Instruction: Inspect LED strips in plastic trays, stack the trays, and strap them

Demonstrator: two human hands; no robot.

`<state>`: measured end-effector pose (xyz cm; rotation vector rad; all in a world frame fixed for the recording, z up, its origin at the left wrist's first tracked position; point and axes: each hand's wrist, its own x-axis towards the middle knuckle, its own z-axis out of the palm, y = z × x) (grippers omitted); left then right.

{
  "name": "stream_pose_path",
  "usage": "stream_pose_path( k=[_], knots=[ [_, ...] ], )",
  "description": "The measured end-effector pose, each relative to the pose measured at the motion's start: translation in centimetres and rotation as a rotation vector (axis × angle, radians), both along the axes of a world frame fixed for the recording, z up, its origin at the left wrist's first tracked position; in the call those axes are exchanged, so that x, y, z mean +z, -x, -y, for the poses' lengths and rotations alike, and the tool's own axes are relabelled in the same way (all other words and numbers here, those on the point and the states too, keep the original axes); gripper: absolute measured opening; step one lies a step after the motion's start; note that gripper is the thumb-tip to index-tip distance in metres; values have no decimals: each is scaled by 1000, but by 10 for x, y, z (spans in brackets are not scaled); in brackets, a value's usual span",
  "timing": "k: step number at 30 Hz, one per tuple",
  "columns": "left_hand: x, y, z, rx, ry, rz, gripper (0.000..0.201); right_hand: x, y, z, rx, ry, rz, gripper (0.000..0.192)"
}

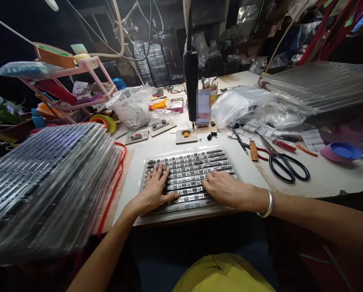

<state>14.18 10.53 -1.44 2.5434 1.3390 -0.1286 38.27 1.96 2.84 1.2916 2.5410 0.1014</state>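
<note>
A clear plastic tray lies in front of me on a white board, filled with several rows of small black and metallic parts. My left hand is open, its fingers spread flat across the left side of the rows. On the right side of the rows rests my right hand, with its fingers curled and pressed together at the parts. Whatever may be in those fingertips is hidden. Beyond the tray hangs a black electric screwdriver, its tip above a small fixture block holding an orange-coloured piece.
Stacked clear trays rise at left, and more trays lie at back right. Black-handled scissors, an orange cutter and a blue bowl sit right. Plastic bags and a pink rack stand behind.
</note>
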Motion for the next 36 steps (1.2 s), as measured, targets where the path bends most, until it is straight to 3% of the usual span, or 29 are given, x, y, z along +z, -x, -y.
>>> stream_pose_path(
  k=[5,8,12,14,19,25,32,36],
  knots=[
    [-7,-6,3,48,-53,-59,104,3,0,0,-32,22,5,23],
    [-13,-3,9,32,-139,-9,89,1,-21,-5,-47,109,-120,11],
    [-18,1,15,33,-239,31,76,-3,-33,-4,0,107,-188,12],
    [-18,0,16,34,-248,38,75,-6,-30,3,9,78,-165,6],
    [-16,0,17,31,-256,40,77,-17,-21,22,23,-127,-216,25],
    [-20,2,17,10,-295,57,76,-27,-22,14,113,-162,-136,15],
    [-13,1,18,22,-269,79,77,-13,-23,7,168,-70,-144,18],
    [-5,-3,16,43,-274,97,78,-8,-39,-11,-2,44,-385,19]
  ],
)
